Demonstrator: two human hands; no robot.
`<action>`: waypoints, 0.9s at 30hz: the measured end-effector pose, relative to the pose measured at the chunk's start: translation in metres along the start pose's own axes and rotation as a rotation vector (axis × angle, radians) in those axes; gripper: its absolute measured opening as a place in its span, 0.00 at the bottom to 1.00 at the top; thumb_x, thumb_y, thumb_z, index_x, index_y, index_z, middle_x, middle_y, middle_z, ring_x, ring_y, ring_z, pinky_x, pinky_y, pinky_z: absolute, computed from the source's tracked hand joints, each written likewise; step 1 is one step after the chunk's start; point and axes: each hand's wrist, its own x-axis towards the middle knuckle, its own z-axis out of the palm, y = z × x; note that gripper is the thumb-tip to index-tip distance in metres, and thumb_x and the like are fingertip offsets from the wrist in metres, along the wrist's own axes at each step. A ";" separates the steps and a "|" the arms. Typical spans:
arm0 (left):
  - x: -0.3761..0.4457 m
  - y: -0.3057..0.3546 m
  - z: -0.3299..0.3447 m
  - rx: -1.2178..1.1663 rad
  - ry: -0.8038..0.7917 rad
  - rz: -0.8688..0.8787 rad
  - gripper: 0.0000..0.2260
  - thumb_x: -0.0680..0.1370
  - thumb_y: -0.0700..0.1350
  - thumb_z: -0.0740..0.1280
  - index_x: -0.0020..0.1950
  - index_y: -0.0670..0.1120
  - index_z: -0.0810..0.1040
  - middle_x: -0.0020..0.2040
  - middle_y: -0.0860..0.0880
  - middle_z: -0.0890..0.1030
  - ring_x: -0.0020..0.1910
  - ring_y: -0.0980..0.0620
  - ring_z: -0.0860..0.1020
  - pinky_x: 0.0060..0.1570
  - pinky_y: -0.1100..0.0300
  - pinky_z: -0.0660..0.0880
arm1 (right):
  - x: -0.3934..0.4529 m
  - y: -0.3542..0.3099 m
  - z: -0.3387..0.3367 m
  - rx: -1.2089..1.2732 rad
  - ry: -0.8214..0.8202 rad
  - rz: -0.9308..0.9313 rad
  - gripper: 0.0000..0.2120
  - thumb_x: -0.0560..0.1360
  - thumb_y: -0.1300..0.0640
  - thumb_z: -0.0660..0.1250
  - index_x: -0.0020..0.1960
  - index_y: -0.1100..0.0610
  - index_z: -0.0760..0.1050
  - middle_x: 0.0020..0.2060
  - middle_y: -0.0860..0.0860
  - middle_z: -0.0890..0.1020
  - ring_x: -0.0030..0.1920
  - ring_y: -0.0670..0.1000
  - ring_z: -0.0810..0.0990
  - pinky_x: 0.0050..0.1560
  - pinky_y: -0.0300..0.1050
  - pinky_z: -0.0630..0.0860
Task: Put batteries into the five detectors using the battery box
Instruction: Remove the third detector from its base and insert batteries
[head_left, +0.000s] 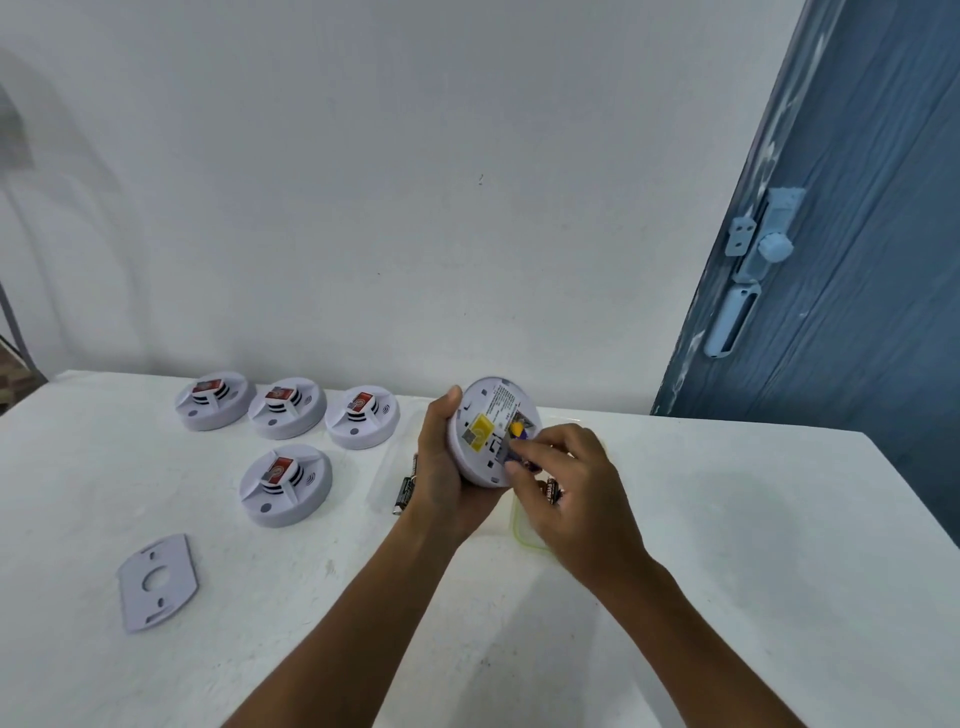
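This looks like a plain room in a home or small workshop, not a fitted lab. A white worktop (675, 545) stands against a bare, white-painted wall (415, 182) with small marks on it. At the far right stands a blue wooden door (857, 260) with paint-smeared edges and a painted-over bolt latch (748, 270). Smoke detectors (285, 410) and a loose mounting plate (156, 582) on the worktop suggest makeshift assembly work.

Soft, even, cool light; faint shadows on the table (727, 519); wide-angle bending and slight blur at edges.
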 end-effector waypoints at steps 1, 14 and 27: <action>0.000 -0.001 0.000 0.016 -0.004 0.000 0.24 0.73 0.60 0.59 0.56 0.43 0.81 0.49 0.42 0.80 0.48 0.46 0.78 0.49 0.54 0.76 | 0.000 0.000 0.001 0.006 0.008 0.010 0.14 0.75 0.53 0.68 0.55 0.60 0.81 0.45 0.53 0.79 0.47 0.48 0.78 0.44 0.31 0.77; 0.000 -0.002 -0.008 -0.005 -0.033 0.016 0.24 0.72 0.60 0.58 0.51 0.45 0.86 0.52 0.41 0.82 0.49 0.44 0.81 0.50 0.49 0.77 | 0.001 -0.006 -0.004 0.299 0.025 0.331 0.12 0.72 0.66 0.71 0.55 0.58 0.79 0.40 0.46 0.81 0.39 0.44 0.80 0.33 0.35 0.80; -0.004 0.005 -0.017 -0.136 -0.091 0.048 0.28 0.67 0.63 0.66 0.55 0.43 0.84 0.57 0.40 0.81 0.53 0.42 0.82 0.51 0.46 0.79 | 0.007 -0.009 -0.017 1.046 0.041 0.582 0.17 0.75 0.74 0.62 0.55 0.58 0.78 0.47 0.63 0.80 0.43 0.61 0.85 0.41 0.50 0.82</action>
